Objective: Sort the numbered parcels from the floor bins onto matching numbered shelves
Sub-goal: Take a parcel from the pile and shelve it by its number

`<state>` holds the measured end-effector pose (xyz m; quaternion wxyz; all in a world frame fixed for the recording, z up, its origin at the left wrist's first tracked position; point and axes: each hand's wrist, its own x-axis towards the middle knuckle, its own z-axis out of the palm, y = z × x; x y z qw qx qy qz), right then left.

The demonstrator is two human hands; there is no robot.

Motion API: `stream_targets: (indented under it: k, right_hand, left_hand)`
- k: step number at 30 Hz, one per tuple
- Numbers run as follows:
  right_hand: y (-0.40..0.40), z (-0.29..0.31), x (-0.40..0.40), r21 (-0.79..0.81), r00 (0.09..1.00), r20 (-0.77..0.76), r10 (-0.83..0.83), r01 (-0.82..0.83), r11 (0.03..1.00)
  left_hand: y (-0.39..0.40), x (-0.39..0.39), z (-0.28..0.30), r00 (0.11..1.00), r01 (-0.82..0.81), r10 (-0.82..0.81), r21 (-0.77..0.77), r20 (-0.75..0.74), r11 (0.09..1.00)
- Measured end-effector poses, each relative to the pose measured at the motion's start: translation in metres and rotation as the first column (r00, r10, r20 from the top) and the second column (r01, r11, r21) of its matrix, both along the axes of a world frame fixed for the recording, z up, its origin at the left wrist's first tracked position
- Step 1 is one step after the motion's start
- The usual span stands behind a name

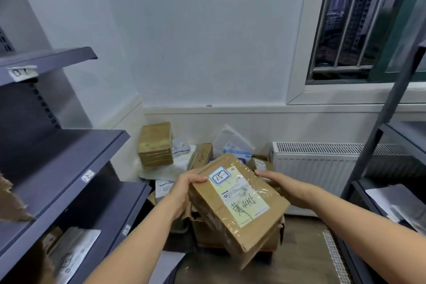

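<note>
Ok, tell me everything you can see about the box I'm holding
The box is brown cardboard, flat and oblong, wrapped in glossy clear tape, its corners dented. On top sits a pale shipping label with handwriting, plus a blue-framed sticker that looks like 15. It is tilted, held above the parcel pile; the left hand grips its left edge, the right hand its far side.

1. Held parcel (237, 205): brown cardboard, matt, overlaid with glossy clear tape; paper label, pale yellow
2. Shelves (57, 152): painted metal, dark, smooth, slight sheen
3. Radiator (318, 163): white ribbed metal
4. Floor (306, 253): wood-look, smooth
5. Pile parcels (232, 143): cardboard and glossy plastic bags
</note>
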<state>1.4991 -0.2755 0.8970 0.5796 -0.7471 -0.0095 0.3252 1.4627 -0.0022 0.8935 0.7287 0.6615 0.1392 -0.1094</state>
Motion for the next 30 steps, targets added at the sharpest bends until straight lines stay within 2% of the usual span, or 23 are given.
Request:
stream_targets:
  k: [2, 6, 9, 13, 16, 19, 25, 30]
  right_hand:
    - [0.01, -0.005, 0.01, 0.089, 0.982, -0.182, 0.053, -0.037, 0.995]
    - [0.027, -0.013, 0.032, 0.178, 0.961, -0.249, 0.121, -0.078, 0.981]
    - [0.038, -0.019, 0.056, 0.224, 0.979, -0.191, 0.069, -0.025, 0.974]
    - [0.053, -0.017, 0.089, 0.332, 0.996, -0.08, 0.028, 0.0, 0.943]
    - [0.066, -0.015, 0.11, 0.385, 0.999, 0.0, 0.038, -0.035, 0.922]
    - [0.079, -0.016, 0.127, 0.422, 0.995, 0.004, 0.096, -0.088, 0.902]
    - [0.102, -0.027, 0.145, 0.469, 0.969, 0.018, 0.246, -0.226, 0.854]
    - [0.135, -0.03, 0.136, 0.516, 0.911, 0.037, 0.411, -0.37, 0.773]
  left_hand:
    - [0.005, 0.013, 0.002, 1.0, 0.003, -0.003, 0.004, 0.008, 1.0]
    - [0.009, 0.039, 0.005, 0.999, -0.013, 0.011, 0.054, 0.049, 0.998]
    - [0.013, 0.058, -0.005, 0.986, -0.114, 0.101, 0.095, 0.131, 0.989]
    - [0.016, 0.065, -0.03, 0.984, -0.18, 0.179, 0.047, 0.013, 0.983]
    - [0.003, 0.062, -0.038, 0.984, -0.175, 0.175, 0.058, 0.021, 0.983]
    - [-0.007, 0.062, -0.037, 0.965, -0.255, 0.251, 0.044, 0.075, 0.966]
    - [-0.007, 0.043, -0.028, 0.931, -0.364, 0.361, 0.053, 0.056, 0.93]
    - [-0.01, 0.002, -0.025, 0.829, -0.559, 0.559, 0.079, 0.025, 0.825]
